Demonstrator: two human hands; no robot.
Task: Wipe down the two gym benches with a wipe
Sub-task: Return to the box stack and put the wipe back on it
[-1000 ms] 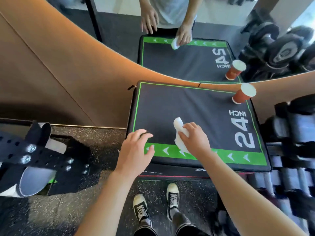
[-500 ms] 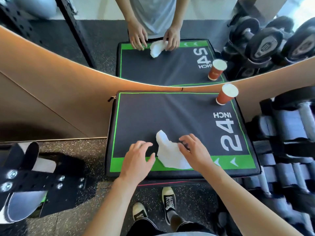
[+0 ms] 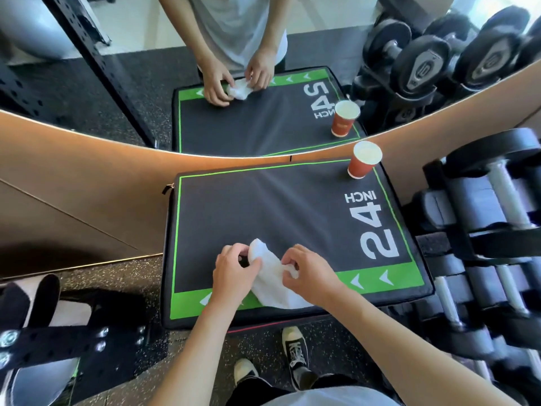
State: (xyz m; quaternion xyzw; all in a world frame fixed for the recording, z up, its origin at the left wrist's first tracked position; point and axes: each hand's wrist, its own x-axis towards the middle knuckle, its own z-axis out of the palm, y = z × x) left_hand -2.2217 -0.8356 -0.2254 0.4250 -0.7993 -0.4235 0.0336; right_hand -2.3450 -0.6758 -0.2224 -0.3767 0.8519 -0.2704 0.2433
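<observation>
Room: gym floor, mirror (image 3: pixel 87 83) ahead, dumbbells (image 3: pixel 483 230) lining my right.
Box (image 3: pixel 278 218): black and green top marked "24 INCH", standing against the wall.
Cup (image 3: pixel 363 164): sitting at its far right corner.
Wipe (image 3: pixel 272 276): lying near the front edge, between my hands.
Left hand (image 3: pixel 234 273): I'm pinching the wipe's upper end.
Right hand (image 3: pixel 310 273): I'm gripping its middle fold.

The black padded tabletop with green border (image 3: pixel 263 212) lies bare across its middle and left. A red paper cup with a white rim (image 3: pixel 363 164) stands upright at the far right corner. A curved tan wall panel (image 3: pixel 87 177) closes the far side, and a rack of black dumbbells (image 3: pixel 483 230) crowds the right edge.
</observation>
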